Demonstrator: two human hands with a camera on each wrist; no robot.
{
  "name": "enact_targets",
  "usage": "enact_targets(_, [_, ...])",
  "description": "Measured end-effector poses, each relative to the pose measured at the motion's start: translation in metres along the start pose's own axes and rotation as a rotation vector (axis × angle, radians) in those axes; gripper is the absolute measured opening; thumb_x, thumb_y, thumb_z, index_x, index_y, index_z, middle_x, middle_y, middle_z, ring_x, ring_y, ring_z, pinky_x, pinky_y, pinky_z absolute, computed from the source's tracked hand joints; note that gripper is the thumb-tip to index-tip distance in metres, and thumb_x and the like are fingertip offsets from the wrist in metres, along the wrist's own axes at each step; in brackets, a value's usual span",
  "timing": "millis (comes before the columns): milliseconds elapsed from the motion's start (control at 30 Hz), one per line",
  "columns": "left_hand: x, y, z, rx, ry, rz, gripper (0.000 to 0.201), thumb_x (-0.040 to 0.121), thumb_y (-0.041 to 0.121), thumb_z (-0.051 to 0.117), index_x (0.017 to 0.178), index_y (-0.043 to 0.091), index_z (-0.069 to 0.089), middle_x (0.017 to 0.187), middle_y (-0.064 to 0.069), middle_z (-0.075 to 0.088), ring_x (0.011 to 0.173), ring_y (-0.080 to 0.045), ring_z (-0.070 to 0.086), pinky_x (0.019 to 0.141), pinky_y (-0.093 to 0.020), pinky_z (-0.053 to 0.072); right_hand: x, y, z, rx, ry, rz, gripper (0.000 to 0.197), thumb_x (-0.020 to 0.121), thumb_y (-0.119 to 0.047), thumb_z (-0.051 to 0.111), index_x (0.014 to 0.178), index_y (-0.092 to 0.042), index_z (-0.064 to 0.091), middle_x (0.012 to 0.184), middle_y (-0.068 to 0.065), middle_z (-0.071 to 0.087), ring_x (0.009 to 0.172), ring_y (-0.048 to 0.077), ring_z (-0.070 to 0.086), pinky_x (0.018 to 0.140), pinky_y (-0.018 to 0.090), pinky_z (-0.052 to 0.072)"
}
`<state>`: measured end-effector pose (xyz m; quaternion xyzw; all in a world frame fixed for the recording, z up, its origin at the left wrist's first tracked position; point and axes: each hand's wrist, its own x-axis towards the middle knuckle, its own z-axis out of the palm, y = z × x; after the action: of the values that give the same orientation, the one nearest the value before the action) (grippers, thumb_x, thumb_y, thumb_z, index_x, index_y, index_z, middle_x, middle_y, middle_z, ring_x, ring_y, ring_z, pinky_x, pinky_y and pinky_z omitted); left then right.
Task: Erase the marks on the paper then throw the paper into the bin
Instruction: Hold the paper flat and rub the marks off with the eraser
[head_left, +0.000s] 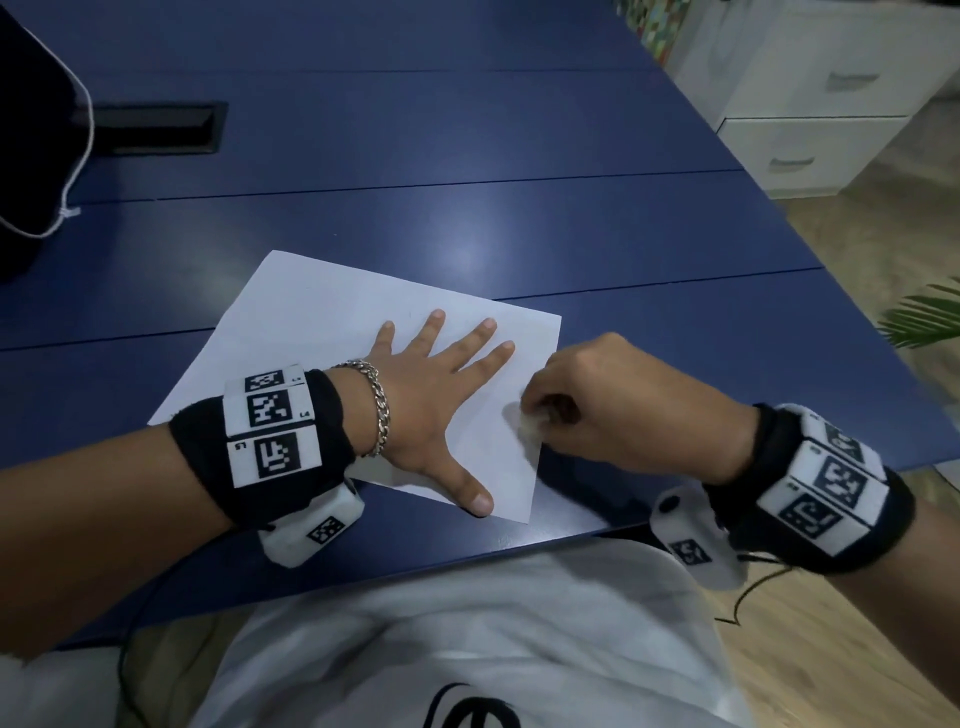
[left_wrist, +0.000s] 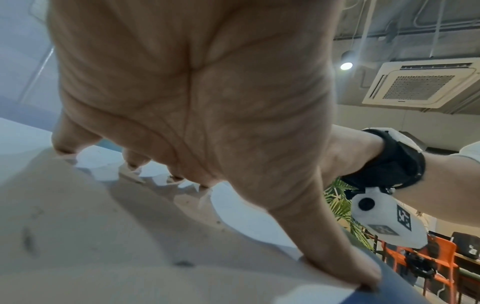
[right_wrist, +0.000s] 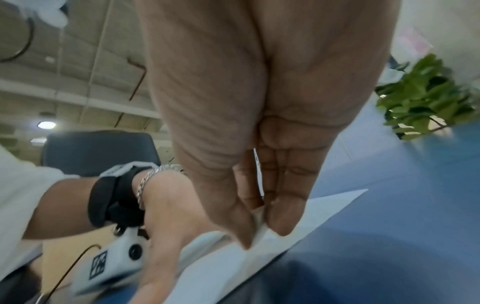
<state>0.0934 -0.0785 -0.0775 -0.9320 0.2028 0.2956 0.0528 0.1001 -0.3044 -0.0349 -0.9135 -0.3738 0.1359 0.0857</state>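
The blue table (head_left: 467, 156) fills most of the room in front of the person. On its near edge lies the paper (head_left: 322, 332), flat and skewed, its long axis running from near left to far right, one corner pointing away to the far left. A dark slot (head_left: 156, 127) is cut into the table farther back. The left hand (head_left: 431, 410) lies palm down on the sheet, fingers spread straight, thumb by the near edge, pinning it. The right hand (head_left: 613, 405) is curled knuckles up at the right edge, pinching a small white eraser (head_left: 530, 423) between thumb and fingertips, its tip touching the paper
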Motion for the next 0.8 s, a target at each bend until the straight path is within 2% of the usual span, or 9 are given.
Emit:
enact_targets(100, [-0.002, -0.007, -0.004, 0.022, 0.024, 0.1, 0.166, 0.046, 0.103, 0.065, 0.156, 0.033, -0.038, 0.165, 0.015, -0.04, 0.154, -0.035, -0.033, 0.125, -0.066, -0.007, 0.01, 0.02, -0.013, 0.013, 0.142, 0.053, 0.008, 0.092, -0.023, 0.066, 0.089, -0.025, 0.074, 0.077, -0.011, 0.064, 0.069, 0.01, 0.058, 0.07, 0.03, 0.053])
enact_targets(167, [-0.004, -0.013, -0.004, 0.089, 0.039, 0.159, 0.169, 0.045, 0.104, 0.065, 0.156, 0.029, -0.039, 0.166, 0.012, -0.039, 0.153, -0.033, -0.037, 0.125, -0.063, -0.013, 0.014, 0.026, -0.013, 0.009, 0.137, 0.043, 0.008, 0.093, -0.021, 0.067, 0.091, -0.023, 0.074, 0.079, -0.013, 0.062, 0.071, 0.01, 0.056, 0.071, 0.027, 0.05])
enact_targets(233, [-0.009, -0.022, -0.003, 0.155, 0.057, 0.138, 0.172, 0.04, 0.106, 0.062, 0.153, 0.03, -0.042, 0.164, 0.006, -0.044, 0.151, -0.035, -0.04, 0.123, -0.064, -0.016, 0.012, 0.024, -0.005, 0.004, 0.091, 0.008, 0.008, 0.093, -0.021, 0.066, 0.089, -0.022, 0.072, 0.08, -0.011, 0.061, 0.071, 0.012, 0.056, 0.069, 0.027, 0.048])
enact_targets(333, [-0.023, -0.047, 0.0, 0.166, 0.053, 0.039, 0.173, 0.035, 0.108, 0.06, 0.149, 0.033, -0.047, 0.16, -0.003, -0.05, 0.149, -0.04, -0.042, 0.122, -0.065, -0.017, -0.003, 0.021, 0.002, 0.035, 0.034, -0.003, 0.007, 0.093, -0.024, 0.069, 0.089, -0.027, 0.073, 0.081, -0.014, 0.061, 0.073, 0.007, 0.058, 0.068, 0.023, 0.05])
enact_targets(500, [-0.044, -0.068, 0.0, 0.048, 0.013, -0.002, 0.159, 0.052, 0.105, 0.058, 0.154, 0.034, -0.04, 0.16, -0.003, -0.05, 0.152, -0.041, -0.036, 0.126, -0.06, -0.011, -0.012, 0.013, -0.001, 0.059, -0.022, -0.021, 0.009, 0.093, -0.029, 0.071, 0.099, -0.034, 0.076, 0.084, -0.022, 0.059, 0.077, -0.003, 0.059, 0.068, 0.009, 0.044])
enact_targets(567, [-0.042, -0.057, -0.001, -0.026, 0.066, 0.04, 0.148, 0.061, 0.102, 0.056, 0.158, 0.037, -0.034, 0.163, 0.001, -0.046, 0.154, -0.038, -0.033, 0.127, -0.057, -0.01, -0.004, 0.009, -0.007, 0.068, -0.022, -0.036, 0.013, 0.091, -0.027, 0.072, 0.101, -0.034, 0.076, 0.086, -0.021, 0.062, 0.077, -0.002, 0.06, 0.069, 0.011, 0.046])
enact_targets(633, [-0.034, -0.044, -0.002, -0.06, 0.085, 0.072, 0.14, 0.064, 0.099, 0.056, 0.158, 0.043, -0.031, 0.165, 0.005, -0.043, 0.155, -0.039, -0.03, 0.126, -0.059, -0.009, 0.009, 0.003, -0.01, 0.07, -0.002, -0.064, 0.014, 0.09, -0.024, 0.072, 0.1, -0.032, 0.076, 0.089, -0.017, 0.064, 0.076, 0.001, 0.061, 0.071, 0.015, 0.047])
enact_targets(733, [-0.019, -0.029, -0.001, -0.075, 0.026, 0.026, 0.143, 0.058, 0.101, 0.06, 0.154, 0.051, -0.033, 0.165, 0.008, -0.042, 0.154, -0.049, -0.026, 0.121, -0.074, -0.005, 0.032, -0.007, -0.007, 0.041, 0.058, -0.098, 0.012, 0.091, -0.021, 0.07, 0.1, -0.026, 0.077, 0.09, -0.008, 0.066, 0.074, 0.008, 0.06, 0.072, 0.02, 0.045])
enact_targets(800, [-0.013, -0.024, 0.002, -0.074, 0.001, -0.02, 0.147, 0.052, 0.103, 0.062, 0.153, 0.053, -0.033, 0.165, 0.011, -0.042, 0.153, -0.052, -0.027, 0.117, -0.081, -0.002, 0.04, -0.013, -0.003, -0.008, 0.046, -0.061, 0.01, 0.092, -0.018, 0.065, 0.095, -0.02, 0.074, 0.086, -0.003, 0.065, 0.076, 0.017, 0.061, 0.075, 0.031, 0.051])
